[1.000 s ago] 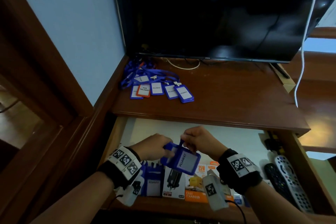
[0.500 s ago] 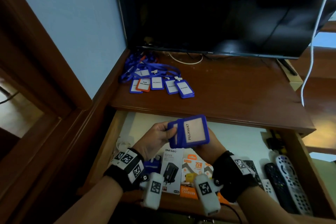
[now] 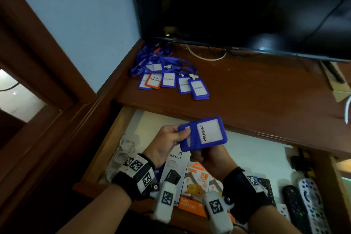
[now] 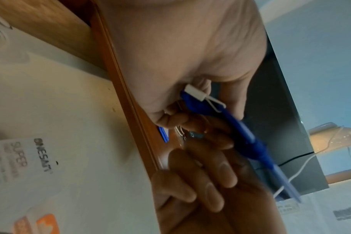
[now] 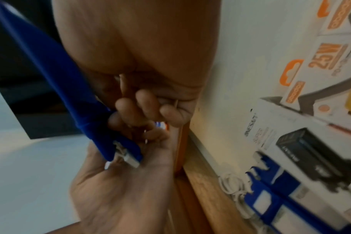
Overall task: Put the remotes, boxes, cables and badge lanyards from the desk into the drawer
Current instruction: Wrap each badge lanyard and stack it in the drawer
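Both hands hold one blue badge holder (image 3: pixel 204 133) labelled PELAWAT, lifted above the open drawer (image 3: pixel 114 138). My left hand (image 3: pixel 171 139) pinches its left end, thumb on top, where the white clip (image 4: pixel 198 95) sits. My right hand (image 3: pixel 207 157) grips it from beneath, fingers curled behind the holder (image 5: pixel 56 76). Several more blue badge lanyards (image 3: pixel 171 74) and one orange badge (image 3: pixel 154 81) lie on the desk (image 3: pixel 266 97) at the back left. Charger boxes (image 3: pixel 197 182), white cables (image 3: pixel 127 146) and remotes (image 3: pixel 302 207) lie in the drawer.
A dark TV (image 3: pixel 247 9) stands across the back of the desk, with a white cord (image 3: pixel 207 57) under it. A blue wall (image 3: pixel 85 24) and brown wooden frame (image 3: pixel 38 62) close off the left. A cardboard piece (image 3: pixel 340 89) sits at the desk's right edge.
The badge holder rose from low over the boxes to higher above the drawer and turned face up. My right hand shifted from on top of it to beneath it.
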A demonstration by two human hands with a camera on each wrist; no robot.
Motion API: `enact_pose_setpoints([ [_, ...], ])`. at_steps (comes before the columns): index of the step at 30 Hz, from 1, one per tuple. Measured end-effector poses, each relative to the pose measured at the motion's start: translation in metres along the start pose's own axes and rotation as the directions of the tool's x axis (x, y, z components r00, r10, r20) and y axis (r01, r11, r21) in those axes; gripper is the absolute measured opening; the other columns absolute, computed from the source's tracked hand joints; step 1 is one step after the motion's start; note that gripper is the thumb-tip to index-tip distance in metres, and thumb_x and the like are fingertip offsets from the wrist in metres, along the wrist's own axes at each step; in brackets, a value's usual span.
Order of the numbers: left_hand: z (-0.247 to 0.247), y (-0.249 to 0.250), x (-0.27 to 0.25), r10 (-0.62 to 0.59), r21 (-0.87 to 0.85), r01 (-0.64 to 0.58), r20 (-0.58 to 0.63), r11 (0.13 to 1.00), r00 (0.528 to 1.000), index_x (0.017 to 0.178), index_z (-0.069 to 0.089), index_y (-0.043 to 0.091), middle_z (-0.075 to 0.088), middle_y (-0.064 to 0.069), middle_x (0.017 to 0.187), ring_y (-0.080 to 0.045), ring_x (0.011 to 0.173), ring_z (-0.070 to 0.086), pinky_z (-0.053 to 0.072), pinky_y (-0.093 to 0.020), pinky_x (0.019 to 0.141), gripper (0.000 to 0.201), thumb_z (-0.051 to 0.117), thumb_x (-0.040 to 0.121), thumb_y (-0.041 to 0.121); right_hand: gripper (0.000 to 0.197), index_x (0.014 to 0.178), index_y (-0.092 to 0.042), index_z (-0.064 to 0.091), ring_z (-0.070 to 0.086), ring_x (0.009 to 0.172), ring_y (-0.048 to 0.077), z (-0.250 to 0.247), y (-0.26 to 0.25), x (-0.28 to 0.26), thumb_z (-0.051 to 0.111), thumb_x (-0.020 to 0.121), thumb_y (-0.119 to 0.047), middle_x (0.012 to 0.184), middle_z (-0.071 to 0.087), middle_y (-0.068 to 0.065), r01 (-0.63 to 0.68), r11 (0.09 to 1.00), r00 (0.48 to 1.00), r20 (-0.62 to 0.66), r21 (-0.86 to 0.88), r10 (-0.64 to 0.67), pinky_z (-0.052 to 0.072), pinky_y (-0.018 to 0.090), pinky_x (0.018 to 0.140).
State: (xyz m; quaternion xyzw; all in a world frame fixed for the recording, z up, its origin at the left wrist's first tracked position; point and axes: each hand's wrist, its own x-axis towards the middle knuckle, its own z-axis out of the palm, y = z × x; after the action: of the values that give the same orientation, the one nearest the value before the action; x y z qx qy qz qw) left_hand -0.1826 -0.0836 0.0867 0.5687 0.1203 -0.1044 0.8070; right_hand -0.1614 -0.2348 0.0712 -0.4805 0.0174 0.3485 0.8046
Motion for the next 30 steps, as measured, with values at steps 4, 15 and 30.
enact_pose_setpoints([
  [4, -0.038, 0.004, -0.001, -0.025, 0.118, 0.044, -0.155, 0.992, 0.988, 0.101, 0.071, 0.006, 0.073, -0.013, 0.102, -0.022, 0.096, 0.068, 0.05, -0.031, 0.087, 0.031, 0.063, 0.081, 0.028, 0.025, 0.068, -0.014, 0.059, 0.038, 0.049, 0.012, -0.011, 0.009, 0.024, 0.048, 0.088, -0.025, 0.06, 0.043, 0.006, -0.158, 0.98, 0.987, 0.018, -0.12, 0.161, 0.029, 0.025, 0.051],
  [15, -0.148, -0.012, 0.027, -0.258, 0.964, 0.267, -0.258, 0.001, 0.931, 0.073, 0.056, 0.012, 0.066, -0.009, 0.087, -0.024, 0.081, 0.064, 0.048, -0.03, 0.066, 0.027, 0.062, 0.084, 0.036, 0.017, 0.069, -0.007, 0.058, 0.041, 0.049, 0.019, -0.028, -0.02, 0.111, 0.055, 0.085, -0.011, 0.051, 0.05, 0.002, -0.084, 0.895, 0.828, -0.531, -0.438, -0.182, 0.033, 0.026, 0.05],
  [30, -0.128, -0.057, 0.058, -0.642, 0.897, -0.359, 0.12, -0.256, 0.757, 0.082, 0.063, 0.007, 0.062, -0.01, 0.081, -0.025, 0.069, 0.056, 0.04, -0.031, 0.064, 0.013, 0.058, 0.084, 0.019, 0.066, 0.146, -0.048, 0.013, 0.0, 0.146, 0.031, -0.023, -0.034, 0.201, 0.046, 0.09, -0.057, 0.161, -0.005, -0.004, -0.488, 0.023, 0.822, -0.469, -0.872, -0.322, 0.012, 0.056, 0.112],
])
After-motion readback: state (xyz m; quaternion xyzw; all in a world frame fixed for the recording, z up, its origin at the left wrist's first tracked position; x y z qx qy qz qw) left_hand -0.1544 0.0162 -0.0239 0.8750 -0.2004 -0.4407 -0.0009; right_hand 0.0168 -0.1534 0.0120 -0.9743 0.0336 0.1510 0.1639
